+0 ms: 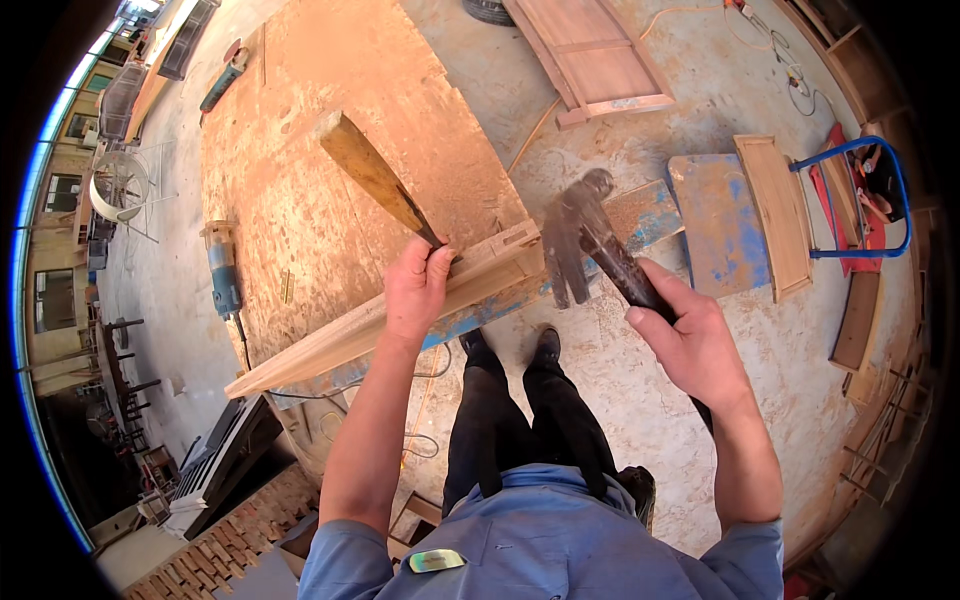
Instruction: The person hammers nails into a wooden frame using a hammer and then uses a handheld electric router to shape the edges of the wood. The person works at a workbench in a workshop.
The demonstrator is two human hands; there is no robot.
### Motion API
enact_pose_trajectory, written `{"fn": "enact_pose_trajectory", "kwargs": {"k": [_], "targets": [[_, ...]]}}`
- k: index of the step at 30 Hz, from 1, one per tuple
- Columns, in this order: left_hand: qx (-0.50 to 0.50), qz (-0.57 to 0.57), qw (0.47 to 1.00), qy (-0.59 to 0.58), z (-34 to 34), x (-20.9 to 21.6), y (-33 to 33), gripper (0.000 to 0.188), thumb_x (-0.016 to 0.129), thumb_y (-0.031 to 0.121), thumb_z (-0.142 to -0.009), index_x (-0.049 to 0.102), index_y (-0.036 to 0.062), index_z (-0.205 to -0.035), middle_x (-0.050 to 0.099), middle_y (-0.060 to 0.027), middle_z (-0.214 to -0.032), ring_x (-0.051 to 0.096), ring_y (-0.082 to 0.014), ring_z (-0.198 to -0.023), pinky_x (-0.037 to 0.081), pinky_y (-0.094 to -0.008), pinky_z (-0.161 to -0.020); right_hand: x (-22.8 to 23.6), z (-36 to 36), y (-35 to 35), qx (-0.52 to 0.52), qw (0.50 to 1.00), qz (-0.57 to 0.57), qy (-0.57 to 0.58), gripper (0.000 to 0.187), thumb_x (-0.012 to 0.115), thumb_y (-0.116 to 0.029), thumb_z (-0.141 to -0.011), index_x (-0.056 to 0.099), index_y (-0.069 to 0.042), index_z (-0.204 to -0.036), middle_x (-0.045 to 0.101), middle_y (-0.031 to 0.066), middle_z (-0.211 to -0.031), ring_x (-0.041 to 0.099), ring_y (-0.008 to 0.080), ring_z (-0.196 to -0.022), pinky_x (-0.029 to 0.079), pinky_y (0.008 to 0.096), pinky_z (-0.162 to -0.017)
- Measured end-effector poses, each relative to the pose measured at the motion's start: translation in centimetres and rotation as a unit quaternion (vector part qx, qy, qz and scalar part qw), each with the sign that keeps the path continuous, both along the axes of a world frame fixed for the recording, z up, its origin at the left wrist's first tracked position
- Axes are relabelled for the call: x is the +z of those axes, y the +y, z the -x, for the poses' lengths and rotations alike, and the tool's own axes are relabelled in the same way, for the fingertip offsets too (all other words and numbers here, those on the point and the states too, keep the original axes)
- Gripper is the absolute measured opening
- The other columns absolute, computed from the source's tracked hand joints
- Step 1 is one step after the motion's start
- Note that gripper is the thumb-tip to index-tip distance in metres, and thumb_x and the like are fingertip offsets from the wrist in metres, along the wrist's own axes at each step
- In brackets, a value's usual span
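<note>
Wooden-handled chisel point(375, 178) tilted on the plank point(400, 315); dark hammer point(585, 235) raised.

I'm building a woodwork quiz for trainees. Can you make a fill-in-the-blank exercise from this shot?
1. The left hand holds a ____ by its wooden handle.
2. The right hand grips a claw ____.
3. The long plank lies along the near edge of the ____.
4. A blue power tool lies on the worktable's ____ side.

Missing words: chisel; hammer; worktable; left

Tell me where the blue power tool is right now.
In the head view, the blue power tool lies on the workbench's left edge, left of the left hand.
</note>
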State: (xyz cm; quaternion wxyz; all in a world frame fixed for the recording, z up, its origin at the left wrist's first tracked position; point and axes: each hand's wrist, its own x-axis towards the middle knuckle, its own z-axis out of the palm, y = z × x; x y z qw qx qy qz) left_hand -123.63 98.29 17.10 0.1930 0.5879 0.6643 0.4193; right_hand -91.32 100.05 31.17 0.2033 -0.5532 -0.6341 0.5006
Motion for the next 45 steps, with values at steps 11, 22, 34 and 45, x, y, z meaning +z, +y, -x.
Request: {"fn": "enact_pose_trajectory", "kwargs": {"k": [11, 22, 34, 45], "targets": [[-0.030, -0.044, 0.996, 0.071, 0.7, -0.7, -0.4, 0.013, 0.067, 0.019, -0.096, 0.066, 0.0085, -0.102, 0.066, -0.0141, -0.083, 0.065, -0.0354, -0.074, 0.052, -0.0414, -0.065, 11.2, 9.9, 6.4, 0.189, 0.934, -0.303, -0.033, 0.038, 0.074, -0.019, -0.086, 0.065, -0.006, -0.121, 0.068, 0.0159, -0.083, 0.064, 0.0338, -0.073, 0.051, 0.0400, -0.066], [-0.038, -0.028, 0.997, 0.068, 0.5, -0.4, -0.6, 0.010, 0.067, 0.015, -0.094, 0.065, 0.0071, -0.099, 0.063, -0.0152, -0.080, 0.063, -0.0366, -0.072, 0.050, -0.0414, -0.063, 14.8, 12.1, 6.7, 0.193, 0.902, -0.364, -0.126, 0.025, 0.069, -0.023, -0.087, 0.066, -0.008, -0.107, 0.062, 0.0165, -0.075, 0.063, 0.0369, -0.072, 0.047, 0.0474, -0.064], [0.015, 0.024, 1.000, -0.011, -0.4, 0.9, -0.3, 0.014, 0.067, 0.021, -0.097, 0.066, 0.0078, -0.102, 0.066, -0.0139, -0.079, 0.067, -0.0285, -0.070, 0.051, -0.0360, -0.063, 9.5, 5.8, 6.1, 0.155, 0.952, -0.257, -0.067, 0.045, 0.075, -0.013, -0.086, 0.062, -0.004, -0.129, 0.066, 0.0190, -0.084, 0.062, 0.0352, -0.073, 0.050, 0.0384, -0.069], [0.018, 0.014, 0.999, -0.035, -1.1, 0.1, 0.7, 0.016, 0.067, 0.022, -0.098, 0.068, 0.0068, -0.102, 0.068, -0.0118, -0.081, 0.065, -0.0236, -0.070, 0.052, -0.0331, -0.067, 6.1, 0.8, 4.0, 0.104, 0.974, -0.193, -0.060, 0.049, 0.076, -0.016, -0.087, 0.060, 0.000, -0.130, 0.070, 0.0230, -0.098, 0.067, 0.0404, -0.084, 0.053, 0.0409, -0.074]]}}
